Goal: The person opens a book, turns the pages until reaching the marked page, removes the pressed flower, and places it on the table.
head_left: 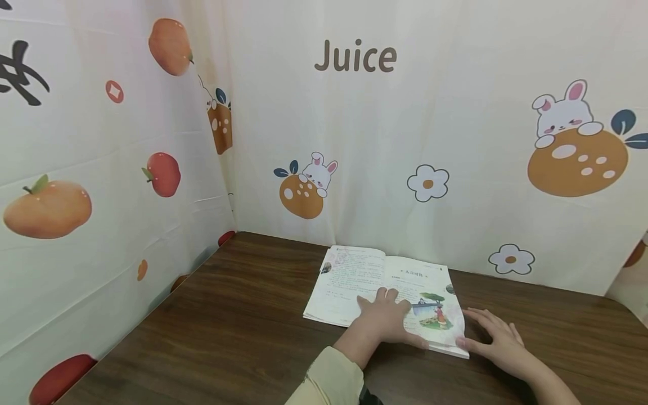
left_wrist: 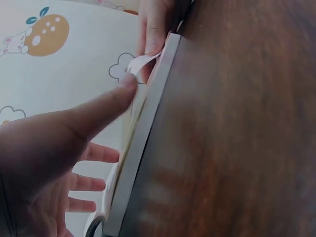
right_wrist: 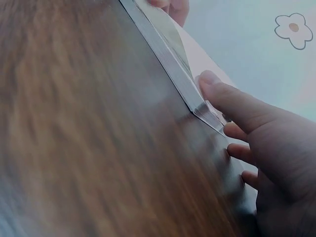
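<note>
An open book (head_left: 349,287) lies on the table, with printed text on its left page and a coloured picture (head_left: 435,312) low on the right one. My left hand (head_left: 385,319) rests across the lower middle of the book, fingers spread and thumb near the bottom edge. At the lower right corner, my right hand (head_left: 498,343) pinches a page, thumb on top and fingers along the book's side. The left wrist view shows that page (left_wrist: 140,61) curling up by the right thumb. From the right wrist, the lifted page (right_wrist: 197,54) bends above the page stack (right_wrist: 168,59).
The dark wooden table (head_left: 212,326) extends to both sides of the book. Behind it hangs a pale curtain (head_left: 471,135) printed with rabbits, fruit and flowers, close to the book's far edge. Another printed curtain (head_left: 116,225) runs along the table's left side.
</note>
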Demonstrator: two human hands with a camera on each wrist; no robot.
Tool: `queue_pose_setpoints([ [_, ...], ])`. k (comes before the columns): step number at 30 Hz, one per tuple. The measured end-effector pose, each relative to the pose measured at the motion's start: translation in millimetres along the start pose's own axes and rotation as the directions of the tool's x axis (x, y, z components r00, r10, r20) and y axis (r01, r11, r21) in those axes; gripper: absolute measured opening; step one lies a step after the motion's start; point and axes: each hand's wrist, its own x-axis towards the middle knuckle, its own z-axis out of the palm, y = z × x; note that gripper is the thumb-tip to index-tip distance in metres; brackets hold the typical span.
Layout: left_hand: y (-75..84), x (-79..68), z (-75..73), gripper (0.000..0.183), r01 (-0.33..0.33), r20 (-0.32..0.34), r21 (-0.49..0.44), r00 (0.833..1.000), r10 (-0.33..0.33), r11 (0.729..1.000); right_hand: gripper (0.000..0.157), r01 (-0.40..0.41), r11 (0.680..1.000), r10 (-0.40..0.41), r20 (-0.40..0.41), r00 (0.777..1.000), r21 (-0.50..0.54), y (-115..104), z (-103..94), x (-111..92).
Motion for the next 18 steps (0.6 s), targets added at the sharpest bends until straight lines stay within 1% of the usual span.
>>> queue_pose_setpoints([
  [3,0.3,0.0,0.6,0.085,-0.006,0.008,0.010,1.000,0.006,1.000,0.067,-0.008,1.000,0.008,0.003,1.000,-0.004,-1.3,-0.3,0.2],
  [6,0.5,0.0,0.3,0.082,-0.005,0.005,0.015,1.000,0.005,1.000,0.066,-0.016,1.000,0.016,0.006,1.000,-0.003,-2.9,-1.1,0.1],
  [11,0.9,-0.1,0.1,0.079,0.005,-0.008,0.002,1.000,-0.005,1.000,0.053,-0.054,0.996,0.052,0.025,0.998,0.078,-5.5,-4.4,0.8],
  [13,0.8,-0.2,0.0,0.078,0.010,-0.014,-0.001,1.000,-0.010,1.000,0.050,-0.056,0.993,0.054,0.022,0.998,0.102,-5.2,-5.1,1.6],
  [18,0.8,-0.9,-1.9,0.072,0.014,-0.036,0.005,0.999,-0.014,1.000,0.044,-0.023,0.998,0.023,-0.011,1.000,0.054,-3.2,-4.0,1.1],
])
